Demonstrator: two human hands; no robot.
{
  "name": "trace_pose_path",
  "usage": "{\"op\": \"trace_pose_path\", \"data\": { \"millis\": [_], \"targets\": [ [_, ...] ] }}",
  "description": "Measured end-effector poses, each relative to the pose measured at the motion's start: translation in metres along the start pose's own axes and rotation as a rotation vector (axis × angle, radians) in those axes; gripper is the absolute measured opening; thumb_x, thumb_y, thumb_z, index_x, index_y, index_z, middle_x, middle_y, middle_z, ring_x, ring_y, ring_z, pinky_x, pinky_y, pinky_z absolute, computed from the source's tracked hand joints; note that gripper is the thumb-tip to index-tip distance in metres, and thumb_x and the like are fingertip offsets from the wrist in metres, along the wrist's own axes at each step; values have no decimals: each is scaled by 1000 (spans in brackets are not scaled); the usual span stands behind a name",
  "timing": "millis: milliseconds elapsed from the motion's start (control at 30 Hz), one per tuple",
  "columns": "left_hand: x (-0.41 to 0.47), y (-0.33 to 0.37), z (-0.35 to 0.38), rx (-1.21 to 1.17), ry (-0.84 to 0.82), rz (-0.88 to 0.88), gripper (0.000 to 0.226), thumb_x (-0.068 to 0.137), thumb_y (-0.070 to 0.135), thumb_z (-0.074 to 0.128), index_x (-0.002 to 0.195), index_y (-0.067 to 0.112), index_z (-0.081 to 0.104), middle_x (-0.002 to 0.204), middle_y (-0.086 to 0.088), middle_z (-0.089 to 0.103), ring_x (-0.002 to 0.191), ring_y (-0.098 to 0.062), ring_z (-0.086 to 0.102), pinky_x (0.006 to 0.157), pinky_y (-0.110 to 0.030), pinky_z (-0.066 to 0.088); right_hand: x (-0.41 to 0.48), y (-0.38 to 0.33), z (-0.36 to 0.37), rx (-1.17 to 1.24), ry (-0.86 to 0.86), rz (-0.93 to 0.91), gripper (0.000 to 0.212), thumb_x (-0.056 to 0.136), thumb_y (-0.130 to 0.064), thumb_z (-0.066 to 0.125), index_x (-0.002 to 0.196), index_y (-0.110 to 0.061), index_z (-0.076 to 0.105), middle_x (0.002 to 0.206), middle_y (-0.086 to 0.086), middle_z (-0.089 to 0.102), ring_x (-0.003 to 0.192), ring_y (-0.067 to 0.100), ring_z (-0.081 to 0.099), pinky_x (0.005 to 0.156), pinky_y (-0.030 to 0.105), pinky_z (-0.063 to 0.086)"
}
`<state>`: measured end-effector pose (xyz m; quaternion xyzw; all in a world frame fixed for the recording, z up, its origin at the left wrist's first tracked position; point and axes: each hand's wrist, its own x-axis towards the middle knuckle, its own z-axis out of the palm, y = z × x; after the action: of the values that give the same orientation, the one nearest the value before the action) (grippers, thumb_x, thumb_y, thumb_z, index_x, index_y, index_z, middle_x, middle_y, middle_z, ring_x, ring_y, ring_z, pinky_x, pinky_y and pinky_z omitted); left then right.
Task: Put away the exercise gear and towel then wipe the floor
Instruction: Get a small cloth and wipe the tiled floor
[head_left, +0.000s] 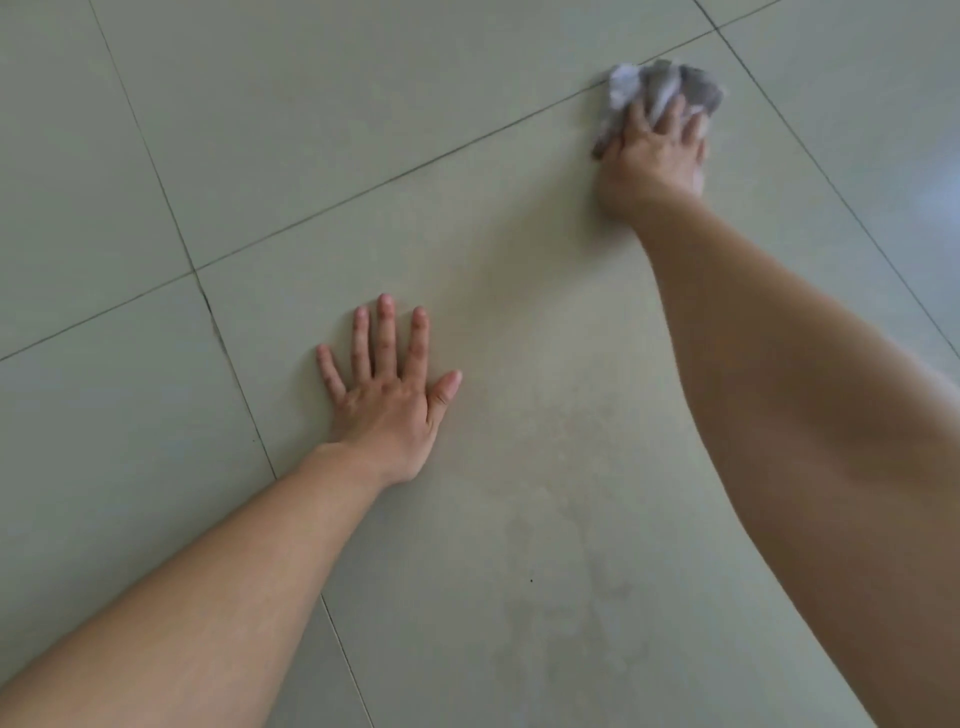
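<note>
Rag (670, 85) bunched crosswise under right hand (649, 161).

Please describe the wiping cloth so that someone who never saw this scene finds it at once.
Look at the pale grey-green tiled floor, far right. There the right hand presses a crumpled grey-and-white cloth beside a dark grout line. It is the only soft, wrinkled thing on the smooth tiles.

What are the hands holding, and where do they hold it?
The right hand presses a crumpled grey cloth onto the floor, fingers over its near part; blur hides whether they grip. The left hand lies flat, holding nothing.
</note>
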<state>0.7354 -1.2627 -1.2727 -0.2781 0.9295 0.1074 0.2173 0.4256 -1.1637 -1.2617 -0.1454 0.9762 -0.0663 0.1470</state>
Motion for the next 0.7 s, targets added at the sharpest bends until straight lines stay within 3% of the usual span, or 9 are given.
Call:
{"op": "trace_pose_path", "data": {
  "millis": [167,233,300,467,533,633,700],
  "targets": [
    [1,1,-1,9,-5,-19,80,83,68,-6,152,30,-22,157,-1,-36,145,-24,-32,115,-61,-12,-88,-37,30,-146,-124,-719,58,105,-38,32,160,-29,16,168,11,6,154,33,0,125,44,2],
    [0,1,-1,11,6,-22,81,84,68,-4,153,30,-18,158,-1,-33,146,-24,-30,116,-61,-12,-109,-9,30,-144,-189,-797,53,107,-40,26,159,-34,16,169,1,3,155,25,-3,125,42,0],
    [0,2,-1,13,11,-25,80,84,67,-2,154,30,-16,159,-1,-31,147,-24,-28,115,-61,-11,-108,30,20,-128,-146,-715,52,107,-41,22,159,-36,15,169,-3,2,155,21,-1,125,42,0],
    [2,1,1,11,29,-52,73,93,63,10,155,31,-14,161,0,-28,148,-22,-25,116,-59,-10,-86,128,-2,-51,-48,-142,56,106,-44,16,160,-35,5,168,0,-6,155,22,-6,125,44,-2],
    [1,3,1,4,54,-73,72,96,61,16,156,28,-7,162,0,-23,149,-21,-21,117,-60,-8,-86,138,-2,-20,-60,-71,56,105,-42,17,160,-35,4,168,1,-9,155,24,-8,125,45,-3],
    [0,23,4,-47,272,-110,69,99,54,22,154,12,21,164,-10,3,151,-27,-2,116,-63,4,-81,129,4,19,-50,-40,60,104,-35,22,160,-31,4,168,6,-10,154,29,-11,125,45,-3],
    [10,57,-2,-84,332,-85,71,99,55,23,152,8,24,164,-13,5,151,-28,-1,116,-63,3,-79,126,7,33,-46,-24,61,102,-33,23,160,-30,4,168,7,-11,153,31,-12,125,45,-4]
  ]
}}
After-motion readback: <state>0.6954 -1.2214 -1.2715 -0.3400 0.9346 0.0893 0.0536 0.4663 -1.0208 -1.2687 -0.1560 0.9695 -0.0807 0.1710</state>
